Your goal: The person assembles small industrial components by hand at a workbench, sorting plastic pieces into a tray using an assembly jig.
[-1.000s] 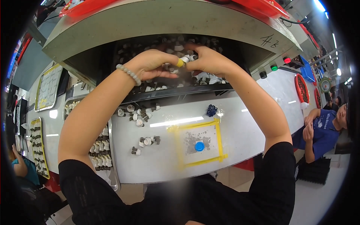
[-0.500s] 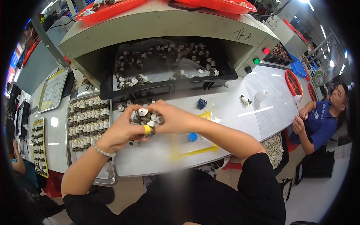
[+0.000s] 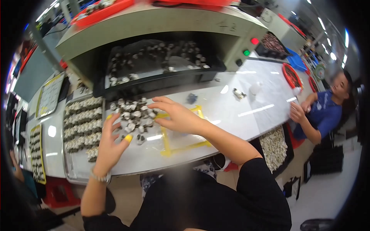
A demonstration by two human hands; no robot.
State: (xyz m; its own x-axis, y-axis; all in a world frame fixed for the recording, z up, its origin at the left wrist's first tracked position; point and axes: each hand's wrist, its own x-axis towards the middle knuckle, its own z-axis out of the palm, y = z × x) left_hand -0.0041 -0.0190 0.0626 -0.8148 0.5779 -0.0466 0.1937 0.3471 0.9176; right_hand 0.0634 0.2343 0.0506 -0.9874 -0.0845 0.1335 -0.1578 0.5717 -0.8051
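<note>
A loose pile of small white-and-dark pieces [image 3: 132, 114] lies on the white table between my hands. My left hand [image 3: 110, 144] is spread open at the left side of the pile, with yellow wraps on its thumb and a finger. Above the pile's right edge is my right hand [image 3: 175, 116], its fingers stretched out and nothing held. Just left of the pile, a metal tray [image 3: 103, 115] bears several rows of similar white-and-dark pieces [image 3: 84, 122]. The small pieces are blurred, so their exact kind cannot be made out.
Behind the pile, a black bin [image 3: 162, 82] with more pieces sits under a pale machine housing [image 3: 154, 20]. Yellow tape [image 3: 166, 143] marks the table. A dark blue lump [image 3: 192, 99] and white bottle [image 3: 255, 88] stand rightward. A co-worker [image 3: 322, 111] sits far right.
My hands, earlier cupped together around a heap of pieces, have parted and opened. The pieces now lie spread on the table. The whole view has shifted a little.
</note>
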